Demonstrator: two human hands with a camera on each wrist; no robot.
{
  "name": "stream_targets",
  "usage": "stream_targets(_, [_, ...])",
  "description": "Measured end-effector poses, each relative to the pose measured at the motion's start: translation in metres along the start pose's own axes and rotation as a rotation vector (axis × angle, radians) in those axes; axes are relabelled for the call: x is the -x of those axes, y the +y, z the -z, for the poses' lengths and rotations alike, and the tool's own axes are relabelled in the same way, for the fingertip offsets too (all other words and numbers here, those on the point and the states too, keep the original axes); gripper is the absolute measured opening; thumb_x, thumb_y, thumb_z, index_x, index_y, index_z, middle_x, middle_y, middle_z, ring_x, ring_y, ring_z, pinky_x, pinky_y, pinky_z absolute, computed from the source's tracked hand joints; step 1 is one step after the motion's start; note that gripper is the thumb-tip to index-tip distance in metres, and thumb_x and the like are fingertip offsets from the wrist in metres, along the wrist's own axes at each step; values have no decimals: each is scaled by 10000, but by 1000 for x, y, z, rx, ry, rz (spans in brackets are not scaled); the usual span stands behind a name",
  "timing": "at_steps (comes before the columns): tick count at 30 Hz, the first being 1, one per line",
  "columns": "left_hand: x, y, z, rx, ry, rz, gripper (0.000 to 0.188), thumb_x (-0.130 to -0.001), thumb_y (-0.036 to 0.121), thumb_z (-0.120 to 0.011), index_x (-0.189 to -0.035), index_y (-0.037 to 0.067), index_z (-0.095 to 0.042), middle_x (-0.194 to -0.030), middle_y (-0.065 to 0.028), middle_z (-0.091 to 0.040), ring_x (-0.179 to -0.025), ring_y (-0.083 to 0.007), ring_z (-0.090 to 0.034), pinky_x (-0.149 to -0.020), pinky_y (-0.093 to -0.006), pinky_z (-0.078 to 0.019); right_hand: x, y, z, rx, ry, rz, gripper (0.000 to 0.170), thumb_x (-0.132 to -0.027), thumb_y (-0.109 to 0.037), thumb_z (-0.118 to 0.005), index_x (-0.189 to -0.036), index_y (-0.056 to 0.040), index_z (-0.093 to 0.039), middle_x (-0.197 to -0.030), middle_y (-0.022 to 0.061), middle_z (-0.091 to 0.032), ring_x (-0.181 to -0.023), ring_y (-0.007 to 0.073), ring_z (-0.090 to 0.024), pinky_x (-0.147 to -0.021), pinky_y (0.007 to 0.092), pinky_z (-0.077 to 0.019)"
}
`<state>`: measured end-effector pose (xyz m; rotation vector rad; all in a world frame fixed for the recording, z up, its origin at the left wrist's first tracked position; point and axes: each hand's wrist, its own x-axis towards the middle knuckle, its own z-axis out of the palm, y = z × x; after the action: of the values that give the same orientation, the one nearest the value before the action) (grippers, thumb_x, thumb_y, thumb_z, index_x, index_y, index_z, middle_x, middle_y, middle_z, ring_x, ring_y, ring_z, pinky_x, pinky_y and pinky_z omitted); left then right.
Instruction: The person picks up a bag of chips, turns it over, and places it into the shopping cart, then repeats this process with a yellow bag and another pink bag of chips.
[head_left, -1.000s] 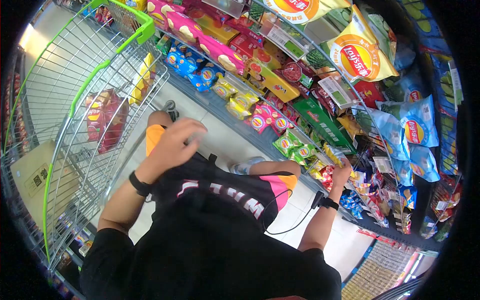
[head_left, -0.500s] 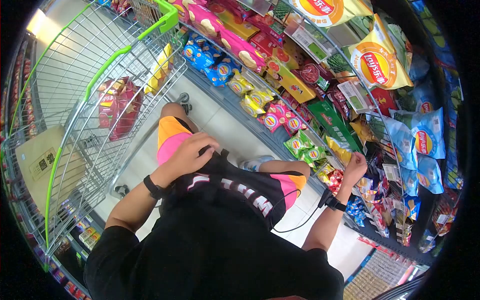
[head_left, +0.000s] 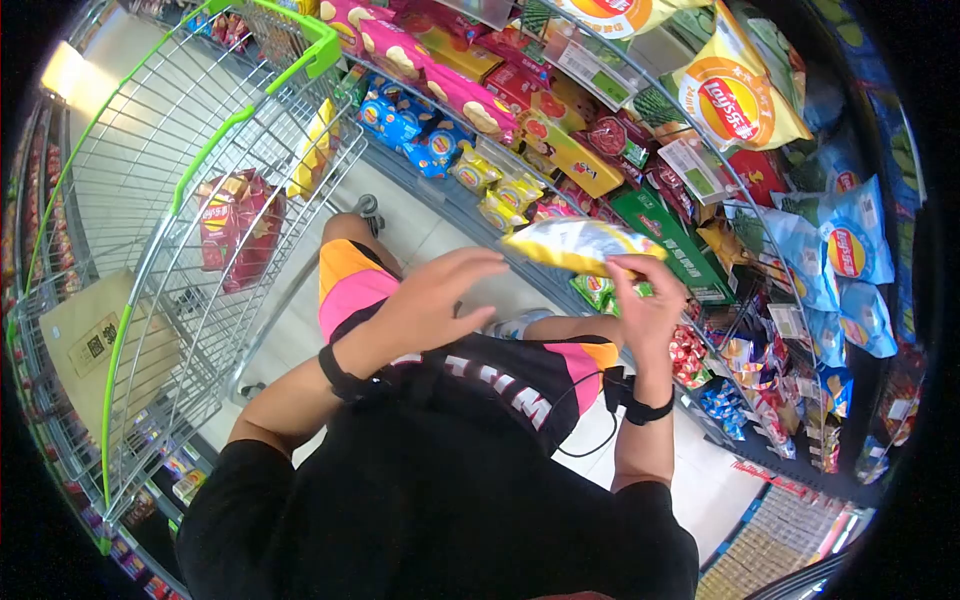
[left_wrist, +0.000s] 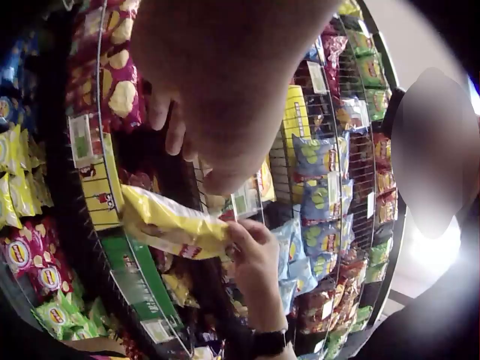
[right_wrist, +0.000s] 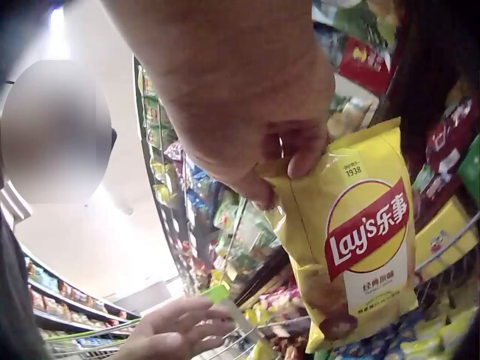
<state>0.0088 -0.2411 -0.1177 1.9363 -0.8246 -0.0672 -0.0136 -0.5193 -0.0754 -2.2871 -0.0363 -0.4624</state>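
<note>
Yellow bag now just right of centre in the head view, lifted off the rack since half a second ago; we see the right hand pinching one end between thumb and fingers. Left hand has come nearer, thumb spread from fingers, not touching the bag. We judge it picked, not yet put down

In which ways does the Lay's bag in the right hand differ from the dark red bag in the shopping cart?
The Lay's bag is pinched by the right hand, while the dark red bag sits inside the shopping cart. The Lay's bag is mainly yellow; the cart's bag is mainly dark red. Both are printed packets.
</note>
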Motion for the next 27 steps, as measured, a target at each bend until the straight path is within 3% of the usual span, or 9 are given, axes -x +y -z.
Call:
stream_targets(4, [-9, 9, -14, -123, 19, -28, 633, -739, 176, -746, -1301, 63, -476, -1298, -144, -493, -1167, -316, -521, -964, -394, -443, 4, -17, -37, -136, -127, 36, 79, -778, -20, -713, -854, -17, -692, -808, 91, -688, -692, 175, -640, -592, 277, -482])
stream_targets(10, [-1, 12, -21, 25, -120, 278, 670, -735, 231, -743, -1311, 75, -437, -1201, -186, -558, -1066, -372, -569, -874, -413, -478, 6, -37, -60, -305, -238, -35, 62, -785, -11, -700, -841, -3, -673, -762, 103, -668, -660, 193, -636, -591, 279, -494])
stream_targets(14, [11, -6, -31, 161, -113, 405, 622, -788, 133, -714, -1318, 25, -406, -1162, -152, -600, -1057, -265, -611, -890, -353, -478, 6, -32, -58, -343, -208, -54, 206, -787, -44, -715, -979, -10, -649, -974, 113, -664, -873, 190, -638, -719, 280, -496])
stream_targets(16, [14, -12, -29, 606, -108, 573, 572, -819, 83, -680, -1314, 7, -401, -1163, -129, -595, -1041, -201, -600, -871, -325, -479, 1, -20, -53, -245, -57, 98, 340, -787, -58, -722, -1104, -12, -609, -1114, 109, -639, -1021, 183, -607, -798, 283, -484])
stream_targets(17, [14, -15, -27, 831, -101, 651, 548, -835, 58, -663, -1311, -2, -398, -1163, -117, -592, -1033, -169, -594, -861, -311, -479, 0, -13, -51, -422, -34, 5, 410, -789, -55, -718, -1166, -13, -561, -1172, 111, -609, -1079, 183, -574, -833, 286, -471])
stream_targets(20, [11, -14, -24, 943, -22, 572, 507, -859, 12, -625, -1308, -18, -393, -1174, -81, -576, -1021, -123, -565, -877, -285, -462, 8, 10, -50, -879, -45, -264, 628, -837, -73, -670, -1372, -16, -346, -1341, 117, -495, -1237, 187, -471, -952, 294, -421])
stream_targets(22, [10, -15, -22, 991, -9, 557, 519, -860, 12, -631, -1318, -13, -389, -1173, -82, -581, -1025, -124, -570, -879, -283, -464, 31, 19, -61, -1019, -79, -456, 619, -866, -106, -644, -1388, -18, -322, -1366, 124, -461, -1263, 197, -444, -993, 307, -396])
stream_targets(24, [10, -17, -23, 1017, -30, 556, 542, -863, 13, -639, -1338, -6, -380, -1160, -83, -592, -1022, -122, -582, -867, -277, -475, 49, 16, -81, -1121, -103, -445, 601, -907, -156, -608, -1400, -13, -296, -1354, 115, -456, -1262, 196, -437, -1039, 334, -365])
stream_targets(27, [12, -18, -27, 1034, -54, 555, 552, -865, 14, -635, -1349, -6, -368, -1164, -85, -590, -1046, -130, -574, -889, -286, -466, 69, 9, -93, -1224, -210, -601, 531, -916, -148, -608, -1360, 1, -358, -1274, 100, -529, -1156, 178, -522, -997, 339, -411])
